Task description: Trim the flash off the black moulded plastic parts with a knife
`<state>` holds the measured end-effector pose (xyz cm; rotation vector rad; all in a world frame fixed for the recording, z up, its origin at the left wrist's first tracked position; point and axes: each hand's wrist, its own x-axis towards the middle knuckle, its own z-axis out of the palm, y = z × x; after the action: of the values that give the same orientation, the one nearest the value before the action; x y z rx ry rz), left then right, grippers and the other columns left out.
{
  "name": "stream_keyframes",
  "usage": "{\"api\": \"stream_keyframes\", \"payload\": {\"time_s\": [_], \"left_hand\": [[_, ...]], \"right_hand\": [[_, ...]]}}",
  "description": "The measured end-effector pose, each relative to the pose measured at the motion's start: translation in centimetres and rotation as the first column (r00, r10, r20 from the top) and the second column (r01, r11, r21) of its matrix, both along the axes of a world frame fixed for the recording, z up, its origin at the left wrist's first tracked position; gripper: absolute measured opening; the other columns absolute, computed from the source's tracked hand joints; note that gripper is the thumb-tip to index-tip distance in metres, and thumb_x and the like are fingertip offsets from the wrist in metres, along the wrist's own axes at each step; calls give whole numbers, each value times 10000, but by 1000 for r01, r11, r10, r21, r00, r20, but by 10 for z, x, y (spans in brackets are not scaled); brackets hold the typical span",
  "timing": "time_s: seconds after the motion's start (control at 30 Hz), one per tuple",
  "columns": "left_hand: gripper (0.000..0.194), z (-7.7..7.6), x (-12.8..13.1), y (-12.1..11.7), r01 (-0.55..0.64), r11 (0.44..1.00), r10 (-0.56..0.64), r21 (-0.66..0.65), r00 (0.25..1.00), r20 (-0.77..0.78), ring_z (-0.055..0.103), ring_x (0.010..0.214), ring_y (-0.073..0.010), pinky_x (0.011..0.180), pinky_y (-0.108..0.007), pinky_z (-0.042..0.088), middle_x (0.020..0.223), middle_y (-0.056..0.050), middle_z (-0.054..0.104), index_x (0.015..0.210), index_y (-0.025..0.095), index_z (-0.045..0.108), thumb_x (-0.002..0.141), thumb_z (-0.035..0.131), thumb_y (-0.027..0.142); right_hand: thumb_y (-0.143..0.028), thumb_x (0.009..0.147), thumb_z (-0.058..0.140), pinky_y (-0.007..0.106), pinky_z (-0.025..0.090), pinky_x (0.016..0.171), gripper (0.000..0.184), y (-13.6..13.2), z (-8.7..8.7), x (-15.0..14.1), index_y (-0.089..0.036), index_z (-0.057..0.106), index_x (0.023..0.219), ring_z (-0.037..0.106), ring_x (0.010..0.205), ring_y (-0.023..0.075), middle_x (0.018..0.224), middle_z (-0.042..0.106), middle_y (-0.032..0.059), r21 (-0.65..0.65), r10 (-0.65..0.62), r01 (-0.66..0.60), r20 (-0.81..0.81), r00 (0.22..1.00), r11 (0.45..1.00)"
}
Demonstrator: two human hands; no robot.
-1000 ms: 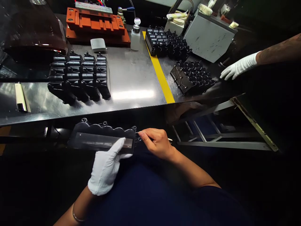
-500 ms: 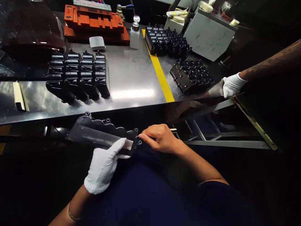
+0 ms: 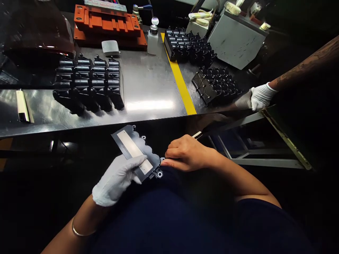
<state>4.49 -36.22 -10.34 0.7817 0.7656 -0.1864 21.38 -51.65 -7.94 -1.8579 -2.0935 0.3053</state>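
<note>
My left hand [image 3: 113,181], in a white glove, grips a black plastic housing [image 3: 148,150] with a scalloped edge, small eyelets and a pale rectangular strip on its face. The thumb lies over that strip. My bare right hand [image 3: 185,153] is closed around a cream-handled trimming knife [image 3: 197,135], whose handle end sticks out behind the fist. Its fingertips are at the eyelet corner of the housing, and the blade is hidden there. Both hands are in front of the bench edge, above my lap.
Black ribbed housings [image 3: 88,84] stand in a row on the metal bench [image 3: 148,84]; more [image 3: 217,83] lie beyond a yellow stripe [image 3: 182,88]. Behind are an orange fixture [image 3: 108,26], a pump bottle [image 3: 153,40] and a grey box [image 3: 237,37]. A co-worker's gloved hand [image 3: 263,96] is at right.
My left hand has turned the housing so it slants down to the right, its face now catching the light. My right hand has shifted slightly right, and the knife handle tilts up more.
</note>
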Motion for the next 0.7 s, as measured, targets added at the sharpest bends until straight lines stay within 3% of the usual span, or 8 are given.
{"api": "stream_keyframes", "payload": {"time_s": [0.23, 0.47, 0.53, 0.63, 0.7], "left_hand": [[258, 0, 3, 1, -20, 1000, 20, 1, 1000, -15, 649, 599, -124, 493, -184, 517, 789, -34, 727, 1042, 177, 685, 791, 688, 235], [248, -7, 2, -3, -6, 995, 7, -95, 1000, 15, 695, 669, -156, 518, -207, 557, 906, -82, 750, 1060, 143, 678, 816, 660, 185], [189, -6, 5, 1, -80, 981, 72, -179, 996, -47, 703, 656, -160, 515, -212, 573, 864, -89, 751, 1006, 107, 685, 826, 640, 143], [155, -1, 10, 14, -282, 924, 247, -259, 956, -161, 715, 664, -135, 592, -196, 604, 791, -64, 747, 901, 99, 684, 889, 530, 95], [211, 2, 12, 19, -334, 907, 296, -255, 939, -177, 723, 677, -133, 640, -204, 615, 782, -59, 748, 891, 104, 680, 915, 472, 82]], "right_hand": [[-398, 965, 464, 269, 234, 502, 448, 1, -2, 0, -164, 563, 596, 479, 514, 98, 537, 549, 3, 3, -10, 10, 10, 1000, 1000], [-364, 976, 458, 235, 320, 537, 436, -6, -7, 2, -154, 596, 620, 505, 531, 95, 565, 582, 13, -77, 75, -90, -172, 982, 993], [-370, 971, 469, 231, 329, 535, 431, -11, -11, 1, -159, 599, 619, 510, 525, 94, 564, 589, 11, -121, 96, -123, -205, 974, 985], [-381, 955, 505, 227, 334, 512, 430, -19, -16, 1, -163, 598, 596, 519, 501, 92, 542, 590, 4, -166, 118, -159, -228, 966, 973], [-381, 953, 513, 210, 365, 509, 405, -23, -19, 3, -156, 628, 636, 538, 502, 86, 552, 604, 6, -102, 56, -85, -257, 965, 991]]}}
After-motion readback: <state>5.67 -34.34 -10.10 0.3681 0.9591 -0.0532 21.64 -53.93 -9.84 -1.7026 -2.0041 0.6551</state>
